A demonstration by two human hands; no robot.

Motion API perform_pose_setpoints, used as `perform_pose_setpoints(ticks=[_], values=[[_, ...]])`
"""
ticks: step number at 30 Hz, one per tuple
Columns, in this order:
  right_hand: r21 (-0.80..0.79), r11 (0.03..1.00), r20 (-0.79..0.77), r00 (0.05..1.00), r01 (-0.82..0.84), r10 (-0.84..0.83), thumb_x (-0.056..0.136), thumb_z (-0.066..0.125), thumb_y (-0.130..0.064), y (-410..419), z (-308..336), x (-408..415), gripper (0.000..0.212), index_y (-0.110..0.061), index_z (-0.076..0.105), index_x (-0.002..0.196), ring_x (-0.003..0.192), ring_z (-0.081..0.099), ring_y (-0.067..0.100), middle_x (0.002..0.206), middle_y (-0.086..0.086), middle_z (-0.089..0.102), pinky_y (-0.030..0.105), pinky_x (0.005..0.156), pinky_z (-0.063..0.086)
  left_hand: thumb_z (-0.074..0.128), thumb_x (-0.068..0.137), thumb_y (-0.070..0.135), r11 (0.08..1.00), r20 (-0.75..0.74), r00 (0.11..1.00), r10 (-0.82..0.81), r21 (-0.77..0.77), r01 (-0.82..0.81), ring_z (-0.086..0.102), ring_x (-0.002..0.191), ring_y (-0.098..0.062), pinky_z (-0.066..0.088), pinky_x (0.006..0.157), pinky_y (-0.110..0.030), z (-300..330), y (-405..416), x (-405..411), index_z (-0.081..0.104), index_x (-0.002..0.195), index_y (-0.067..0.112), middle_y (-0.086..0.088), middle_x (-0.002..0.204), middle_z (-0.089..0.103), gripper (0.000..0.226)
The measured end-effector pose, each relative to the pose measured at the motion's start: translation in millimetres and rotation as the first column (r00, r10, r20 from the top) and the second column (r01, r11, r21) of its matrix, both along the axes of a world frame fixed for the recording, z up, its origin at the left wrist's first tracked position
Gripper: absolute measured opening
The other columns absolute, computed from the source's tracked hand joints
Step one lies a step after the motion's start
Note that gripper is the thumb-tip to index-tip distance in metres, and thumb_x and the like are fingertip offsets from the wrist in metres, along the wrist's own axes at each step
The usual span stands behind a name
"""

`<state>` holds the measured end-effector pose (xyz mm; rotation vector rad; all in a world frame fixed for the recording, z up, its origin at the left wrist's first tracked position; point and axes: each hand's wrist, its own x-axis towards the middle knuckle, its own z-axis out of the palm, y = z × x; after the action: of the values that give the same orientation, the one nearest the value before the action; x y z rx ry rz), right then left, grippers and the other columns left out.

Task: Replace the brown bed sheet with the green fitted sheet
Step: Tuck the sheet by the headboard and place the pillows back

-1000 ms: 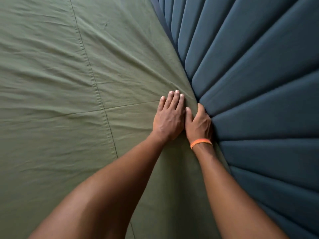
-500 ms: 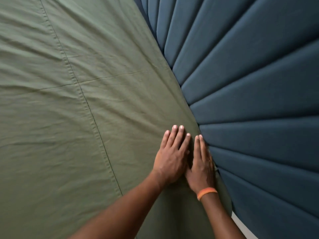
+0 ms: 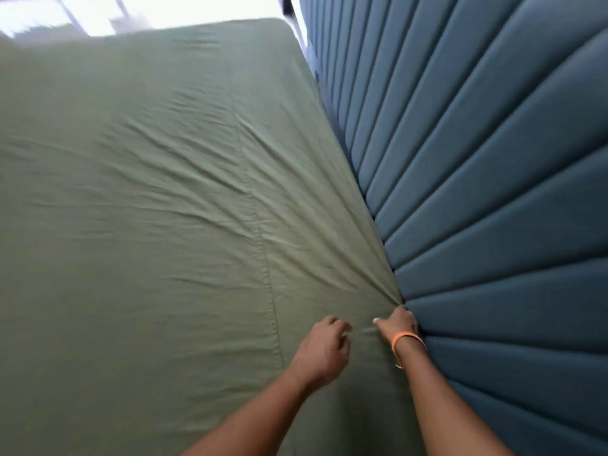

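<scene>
The green fitted sheet (image 3: 158, 225) covers the whole mattress, with a stitched seam running down its middle. Creases fan out across it from one spot at the headboard edge. There my right hand (image 3: 398, 325), with an orange band on its wrist, grips the sheet's edge, its fingers pushed down between mattress and headboard. My left hand (image 3: 324, 348) lies just to the left with its fingers curled and pinches a small fold of the sheet that stretches between both hands. No brown sheet is in view.
A tall blue padded headboard (image 3: 493, 192) with vertical channels runs along the mattress's right side. Beyond the mattress's far end at the top there is bright, blurred light (image 3: 148, 11).
Both hands lay flat on the sheet beside the headboard before. Now their fingers are curled and gather the sheet, which is pulled into creases. The view has lifted to show the whole bed.
</scene>
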<state>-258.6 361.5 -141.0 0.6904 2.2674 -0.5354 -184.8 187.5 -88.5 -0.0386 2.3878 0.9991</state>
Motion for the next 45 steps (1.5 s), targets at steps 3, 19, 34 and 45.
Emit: perform_pose_setpoints(ticks=[3, 19, 34, 45], values=[[0.070, 0.998, -0.144, 0.989, -0.009, 0.019, 0.083, 0.072, -0.033, -21, 56, 6, 0.071, -0.003, 0.042, 0.140, 0.124, 0.052, 0.040, 0.136, 0.023, 0.052, 0.043, 0.102, 0.042, 0.050, 0.099, 0.023, 0.976, 0.027, 0.975, 0.218, -0.030, -0.218, 0.053, 0.119, -0.018, 0.035, 0.101, -0.021, 50, -42, 38, 0.063, 0.123, 0.015, -0.004, 0.123, 0.058, 0.028], [-0.193, 0.973, -0.077, 0.990, -0.128, 0.115, 0.088, 0.073, -0.025, -94, 204, 220, 0.031, 0.006, 0.073, 0.083, 0.087, 0.064, 0.030, 0.092, 0.022, 0.072, 0.029, 0.069, 0.034, 0.057, 0.093, 0.014, 0.646, 0.044, 0.650, 0.759, 0.073, -0.760, 0.064, 0.093, -0.010, 0.045, 0.081, -0.021, 212, -173, 237, 0.059, 0.080, 0.034, 0.010, 0.089, 0.066, 0.024], [-0.178, 0.813, -0.311, 0.816, -0.554, 0.487, 0.087, 0.072, -0.029, -215, 259, 307, 0.029, -0.012, 0.067, 0.110, 0.092, 0.062, 0.019, 0.093, 0.002, 0.064, 0.025, 0.079, 0.044, 0.060, 0.093, 0.011, 0.364, 0.076, 0.375, 0.924, 0.125, -0.923, 0.066, 0.087, -0.025, 0.044, 0.072, -0.028, 209, -269, 381, 0.068, 0.085, 0.021, -0.005, 0.086, 0.071, 0.014], [-0.101, 0.752, -0.264, 0.746, -0.652, 0.611, 0.091, 0.067, -0.031, -213, 254, 293, 0.032, -0.011, 0.065, 0.115, 0.092, 0.059, 0.017, 0.094, 0.000, 0.059, 0.023, 0.081, 0.044, 0.061, 0.091, 0.012, 0.244, 0.214, 0.264, 0.940, 0.116, -0.963, 0.060, 0.067, -0.024, 0.045, 0.065, -0.035, 173, -265, 383, 0.067, 0.077, 0.020, 0.000, 0.066, 0.063, 0.018]])
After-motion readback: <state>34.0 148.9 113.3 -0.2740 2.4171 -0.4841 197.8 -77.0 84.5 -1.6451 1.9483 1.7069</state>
